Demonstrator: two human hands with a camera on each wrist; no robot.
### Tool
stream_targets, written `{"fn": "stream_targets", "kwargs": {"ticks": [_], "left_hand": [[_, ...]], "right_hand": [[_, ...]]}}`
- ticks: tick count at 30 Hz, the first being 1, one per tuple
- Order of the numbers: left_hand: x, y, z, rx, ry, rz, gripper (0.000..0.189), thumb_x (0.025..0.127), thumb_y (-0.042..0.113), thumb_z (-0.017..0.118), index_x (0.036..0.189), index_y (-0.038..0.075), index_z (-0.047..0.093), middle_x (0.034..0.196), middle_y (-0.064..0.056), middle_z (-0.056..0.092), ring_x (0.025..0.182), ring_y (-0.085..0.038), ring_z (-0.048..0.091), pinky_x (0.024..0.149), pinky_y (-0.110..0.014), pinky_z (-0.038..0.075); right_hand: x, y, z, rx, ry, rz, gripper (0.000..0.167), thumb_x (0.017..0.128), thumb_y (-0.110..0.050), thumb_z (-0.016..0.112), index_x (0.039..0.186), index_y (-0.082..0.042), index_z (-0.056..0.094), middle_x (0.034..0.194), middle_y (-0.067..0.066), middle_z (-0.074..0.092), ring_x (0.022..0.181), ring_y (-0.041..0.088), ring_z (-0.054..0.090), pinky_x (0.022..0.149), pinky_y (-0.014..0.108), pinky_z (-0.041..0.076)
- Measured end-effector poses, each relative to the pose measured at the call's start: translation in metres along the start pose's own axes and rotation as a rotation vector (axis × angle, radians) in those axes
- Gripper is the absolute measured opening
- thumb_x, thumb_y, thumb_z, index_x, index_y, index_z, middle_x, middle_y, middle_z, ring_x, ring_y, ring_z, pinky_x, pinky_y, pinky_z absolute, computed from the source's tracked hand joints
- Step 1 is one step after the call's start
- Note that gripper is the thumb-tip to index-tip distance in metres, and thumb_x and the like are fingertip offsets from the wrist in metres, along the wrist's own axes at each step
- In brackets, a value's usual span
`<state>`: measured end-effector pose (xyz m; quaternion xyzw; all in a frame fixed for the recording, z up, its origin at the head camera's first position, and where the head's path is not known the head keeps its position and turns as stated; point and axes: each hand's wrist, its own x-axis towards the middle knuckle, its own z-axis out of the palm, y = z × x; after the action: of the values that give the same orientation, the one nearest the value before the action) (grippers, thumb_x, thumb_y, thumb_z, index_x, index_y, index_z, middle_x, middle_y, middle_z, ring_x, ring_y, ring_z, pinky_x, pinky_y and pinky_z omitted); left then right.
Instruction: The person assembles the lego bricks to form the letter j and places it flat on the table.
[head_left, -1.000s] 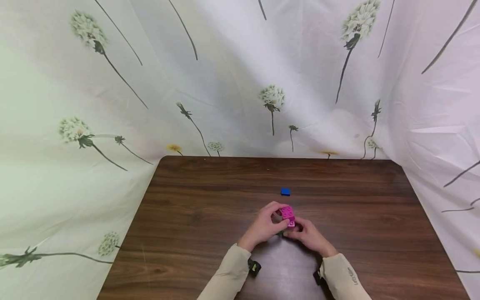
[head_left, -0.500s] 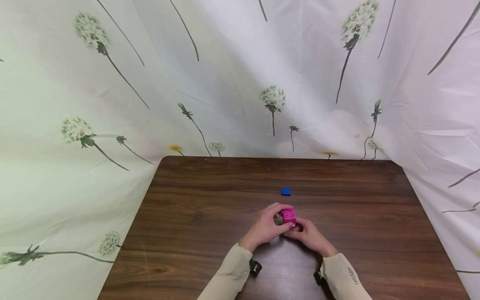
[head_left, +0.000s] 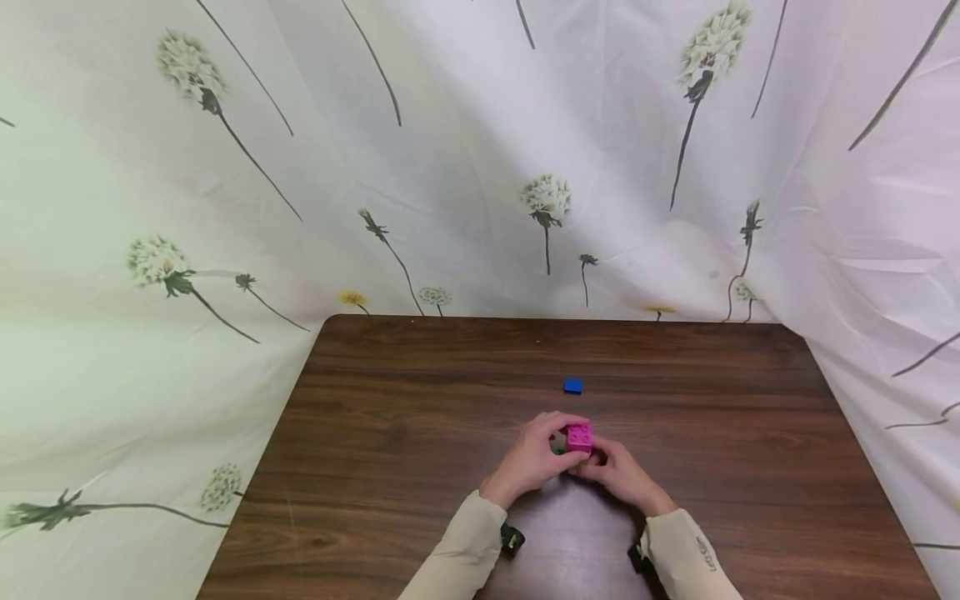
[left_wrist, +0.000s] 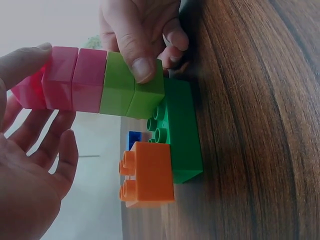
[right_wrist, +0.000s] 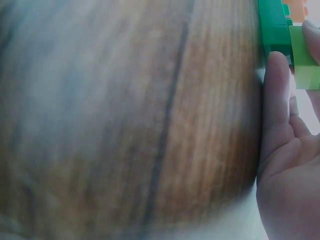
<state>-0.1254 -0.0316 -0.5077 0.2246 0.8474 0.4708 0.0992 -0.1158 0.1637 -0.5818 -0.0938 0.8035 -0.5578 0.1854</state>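
Observation:
A stack of pink bricks (left_wrist: 90,80) over lime-green bricks (left_wrist: 117,85) stands on one end of a long dark green brick (left_wrist: 184,132). At that brick's other end sits an orange brick (left_wrist: 154,172) with its studs bare. My left hand (head_left: 528,461) grips the topmost pink brick (head_left: 579,437) between thumb and fingers. Low on the stack, my right hand (head_left: 621,477) pinches the lime-green part, its thumb across the side facing the left wrist camera. In the right wrist view, the right fingers lie beside the green brick's end.
A small blue brick (head_left: 572,387) lies on the brown wooden table (head_left: 405,400) beyond the hands. White cloth (head_left: 465,167) printed with dandelions hangs behind the table and at its sides.
The top pink brick has shifted a little toward me and now covers a pink stud that showed beneath it. My left hand moved with it; the right hand has stayed nearly still.

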Motion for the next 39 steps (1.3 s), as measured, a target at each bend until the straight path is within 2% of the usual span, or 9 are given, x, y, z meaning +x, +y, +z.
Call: {"fn": "stream_targets", "kwargs": {"ticks": [4, 7, 11, 17, 25, 32, 39], "left_hand": [[-0.001, -0.001, 0.001, 0.007, 0.010, 0.028, 0.040, 0.086, 0.029, 0.073, 0.125, 0.025, 0.062, 0.116, 0.009, 0.065, 0.106, -0.016, 0.055, 0.090, -0.037, 0.048], [0.000, -0.001, 0.001, 0.018, 0.020, 0.054, 0.040, 0.087, 0.032, 0.072, 0.125, 0.024, 0.063, 0.115, 0.009, 0.065, 0.106, -0.011, 0.054, 0.090, -0.035, 0.048], [0.000, -0.001, 0.001, 0.036, 0.033, 0.086, 0.038, 0.088, 0.033, 0.070, 0.124, 0.022, 0.064, 0.113, 0.009, 0.066, 0.106, -0.008, 0.054, 0.090, -0.033, 0.048], [0.002, 0.001, 0.000, 0.062, 0.043, 0.116, 0.036, 0.088, 0.032, 0.071, 0.122, 0.020, 0.065, 0.111, 0.008, 0.066, 0.105, -0.008, 0.055, 0.090, -0.031, 0.048], [0.003, 0.001, 0.000, 0.082, 0.038, 0.122, 0.036, 0.087, 0.031, 0.072, 0.120, 0.018, 0.066, 0.111, 0.007, 0.067, 0.104, -0.008, 0.056, 0.090, -0.029, 0.048], [0.003, 0.001, -0.001, 0.107, 0.039, 0.133, 0.037, 0.087, 0.031, 0.072, 0.120, 0.018, 0.066, 0.110, 0.007, 0.067, 0.104, -0.008, 0.056, 0.090, -0.025, 0.046], [0.002, 0.000, 0.000, 0.116, 0.047, 0.148, 0.038, 0.087, 0.031, 0.072, 0.120, 0.016, 0.065, 0.108, 0.007, 0.067, 0.102, -0.008, 0.056, 0.089, -0.026, 0.047]], "right_hand": [[-0.005, -0.015, -0.001, -0.010, -0.002, 0.002, 0.027, 0.088, -0.021, 0.071, 0.111, -0.010, 0.065, 0.087, 0.003, 0.065, 0.077, 0.007, 0.057, 0.071, 0.022, 0.047], [-0.004, -0.015, -0.001, -0.026, 0.003, 0.008, 0.027, 0.088, -0.019, 0.071, 0.111, -0.009, 0.064, 0.087, 0.004, 0.065, 0.076, 0.007, 0.057, 0.070, 0.023, 0.047], [0.000, -0.001, 0.001, -0.024, 0.013, 0.010, 0.028, 0.086, -0.025, 0.073, 0.110, -0.012, 0.065, 0.085, 0.003, 0.065, 0.075, 0.008, 0.057, 0.069, 0.023, 0.047], [-0.001, 0.000, 0.000, -0.017, 0.008, 0.008, 0.031, 0.085, -0.032, 0.073, 0.110, -0.016, 0.065, 0.083, 0.000, 0.064, 0.074, 0.009, 0.058, 0.068, 0.024, 0.048], [0.000, 0.001, 0.000, -0.016, 0.006, 0.020, 0.030, 0.085, -0.032, 0.073, 0.111, -0.018, 0.065, 0.083, -0.001, 0.064, 0.075, 0.010, 0.059, 0.068, 0.024, 0.049], [0.000, 0.002, 0.000, -0.015, 0.012, 0.003, 0.031, 0.085, -0.030, 0.073, 0.110, -0.015, 0.065, 0.082, -0.002, 0.064, 0.074, 0.008, 0.058, 0.068, 0.023, 0.048], [0.000, 0.001, 0.000, -0.023, 0.018, 0.009, 0.030, 0.085, -0.032, 0.074, 0.109, -0.016, 0.065, 0.084, -0.001, 0.064, 0.075, 0.009, 0.058, 0.068, 0.023, 0.048]]}}
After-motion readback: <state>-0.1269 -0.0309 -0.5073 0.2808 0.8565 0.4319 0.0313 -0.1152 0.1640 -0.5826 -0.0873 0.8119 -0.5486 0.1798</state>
